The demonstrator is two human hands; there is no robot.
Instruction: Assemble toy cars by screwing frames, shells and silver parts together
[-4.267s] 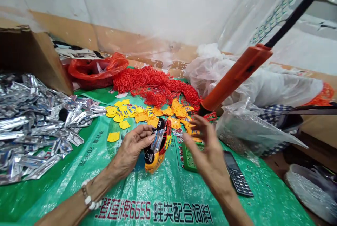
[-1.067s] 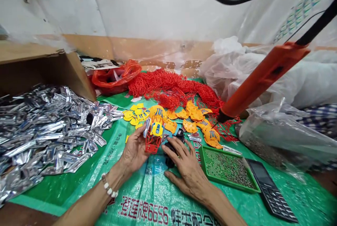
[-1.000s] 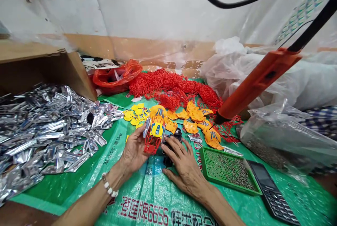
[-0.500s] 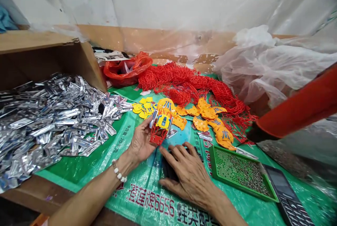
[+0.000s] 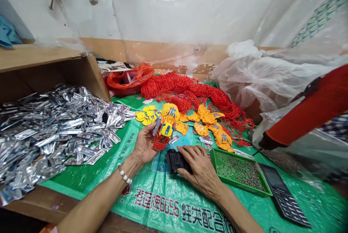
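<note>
My left hand [image 5: 144, 146] is closed around a toy car body [image 5: 166, 130], yellow, orange and red with blue markings. A silvery side piece [image 5: 157, 125] stands at its left side. To the right, my right hand [image 5: 201, 169] has its fingers bent over a black plastic block [image 5: 176, 161], with the thumb at its near side. The block looks like a toy car base, though its far end is hidden under the fingers. Just beyond the car body lie yellow printed pieces [image 5: 148, 114] and orange curved shells [image 5: 208, 117].
At the left, a heap of silvery parts [image 5: 67, 128] spills from a cardboard box [image 5: 94, 75]. Red plastic frames [image 5: 187, 90] are piled at the back beside a red bag [image 5: 132, 80]. A green tray [image 5: 268, 193] of screws and a keypad phone [image 5: 284, 198] lie right, below an orange-red tube [image 5: 307, 108].
My right hand has shifted right and its fingers have closed more over the black block, which shows more. The left hand still holds the car body. The whole view has moved slightly.
</note>
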